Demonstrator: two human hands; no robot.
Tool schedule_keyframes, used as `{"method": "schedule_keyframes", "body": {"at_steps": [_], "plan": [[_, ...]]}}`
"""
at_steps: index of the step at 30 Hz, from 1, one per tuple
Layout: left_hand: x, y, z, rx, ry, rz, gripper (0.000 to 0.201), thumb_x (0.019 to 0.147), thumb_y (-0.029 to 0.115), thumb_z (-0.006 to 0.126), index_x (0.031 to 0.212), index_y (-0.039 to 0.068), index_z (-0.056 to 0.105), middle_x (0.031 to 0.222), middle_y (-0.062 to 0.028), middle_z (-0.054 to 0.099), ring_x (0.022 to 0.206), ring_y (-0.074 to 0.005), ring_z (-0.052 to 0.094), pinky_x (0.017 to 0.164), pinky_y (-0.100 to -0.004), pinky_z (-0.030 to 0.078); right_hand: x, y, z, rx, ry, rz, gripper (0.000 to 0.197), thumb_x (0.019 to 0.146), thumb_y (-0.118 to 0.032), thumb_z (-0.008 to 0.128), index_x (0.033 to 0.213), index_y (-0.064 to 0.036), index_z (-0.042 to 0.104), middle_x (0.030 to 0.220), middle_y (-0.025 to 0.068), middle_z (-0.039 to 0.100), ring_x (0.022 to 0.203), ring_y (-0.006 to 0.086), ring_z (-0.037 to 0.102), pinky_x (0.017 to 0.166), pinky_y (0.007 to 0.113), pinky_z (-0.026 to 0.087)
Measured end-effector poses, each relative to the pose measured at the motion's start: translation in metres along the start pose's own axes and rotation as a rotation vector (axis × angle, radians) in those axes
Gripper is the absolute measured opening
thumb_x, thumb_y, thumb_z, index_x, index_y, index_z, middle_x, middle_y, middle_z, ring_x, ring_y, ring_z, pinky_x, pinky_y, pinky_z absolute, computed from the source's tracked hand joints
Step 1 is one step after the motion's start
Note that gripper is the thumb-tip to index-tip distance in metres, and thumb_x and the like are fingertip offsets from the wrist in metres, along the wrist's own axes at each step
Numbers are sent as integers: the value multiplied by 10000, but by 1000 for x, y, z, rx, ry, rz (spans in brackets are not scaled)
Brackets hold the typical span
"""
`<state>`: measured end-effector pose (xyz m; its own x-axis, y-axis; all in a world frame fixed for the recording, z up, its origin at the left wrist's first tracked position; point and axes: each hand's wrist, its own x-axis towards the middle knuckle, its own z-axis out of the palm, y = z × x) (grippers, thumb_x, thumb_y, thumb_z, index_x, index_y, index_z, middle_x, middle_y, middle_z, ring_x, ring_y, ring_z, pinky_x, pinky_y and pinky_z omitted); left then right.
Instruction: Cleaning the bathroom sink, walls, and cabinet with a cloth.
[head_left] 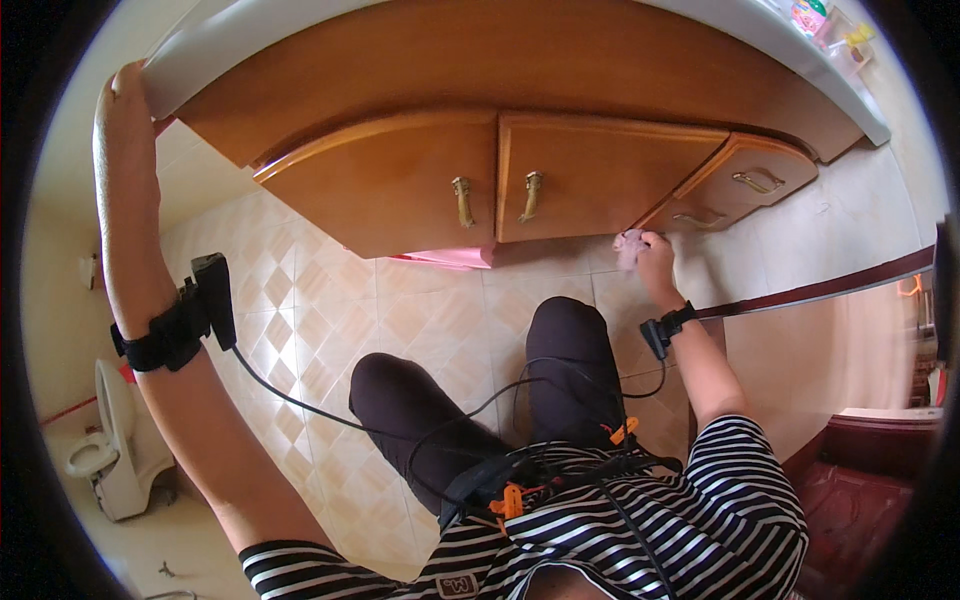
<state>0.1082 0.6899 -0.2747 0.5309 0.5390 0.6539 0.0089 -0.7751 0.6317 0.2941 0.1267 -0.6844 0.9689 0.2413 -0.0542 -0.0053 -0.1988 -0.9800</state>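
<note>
My right hand is closed on a crumpled pale pink cloth. The cloth is at the lower right corner of a brown wooden cabinet door, close to the drawers. Stretched far out at the upper left, my left hand rests at the end of the white countertop; its fingers are foreshortened and cannot be made out. Another cabinet door with a brass handle stands to the left of the first one.
Something pink sticks out beneath the left door. My knees are bent over the tiled floor, with black cables across them. A toilet is at the left, a dark red door frame at the right. Small colourful items sit at the countertop's right end.
</note>
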Motion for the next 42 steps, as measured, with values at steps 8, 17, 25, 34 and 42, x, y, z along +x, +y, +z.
{"method": "schedule_keyframes", "body": {"at_steps": [8,17,25,34,42], "plan": [[-11,14,10,-24,34,-34,473,961,367,416,1221,31,624,1167,-130,607,1092,-211,583,893,-355,534,-15,-30,27,-706,-179,-127,223,957,-104,583,1079,71,651,1158,174,653,1085,225,627,913,336,494],[-2,11,-1,60,54,-91,508,1046,443,364,1318,62,560,1274,-162,533,1215,-259,520,999,-413,498,-23,-161,7,749,177,-87,230,907,37,561,1136,24,588,1126,81,652,1072,180,611,946,291,482],[-3,10,4,52,59,-83,499,1043,420,353,1319,60,562,1284,-160,531,1221,-257,510,999,-416,489,-37,-166,95,-317,358,-874,460,780,92,662,1207,-40,555,1111,109,603,1050,234,592,911,342,501],[-1,10,7,41,39,-132,523,1033,447,362,1312,56,569,1269,-149,540,1199,-239,514,977,-406,493,-18,-48,132,-1044,-95,-1164,276,863,-115,590,1136,-119,624,1037,90,587,1048,298,592,905,389,507],[-12,27,-3,61,91,-70,509,962,391,396,1277,44,594,1234,-130,588,1150,-222,557,920,-371,515,-10,-8,36,-527,263,-582,154,848,14,538,971,-59,594,1032,145,598,908,289,612,817,337,514]]}}
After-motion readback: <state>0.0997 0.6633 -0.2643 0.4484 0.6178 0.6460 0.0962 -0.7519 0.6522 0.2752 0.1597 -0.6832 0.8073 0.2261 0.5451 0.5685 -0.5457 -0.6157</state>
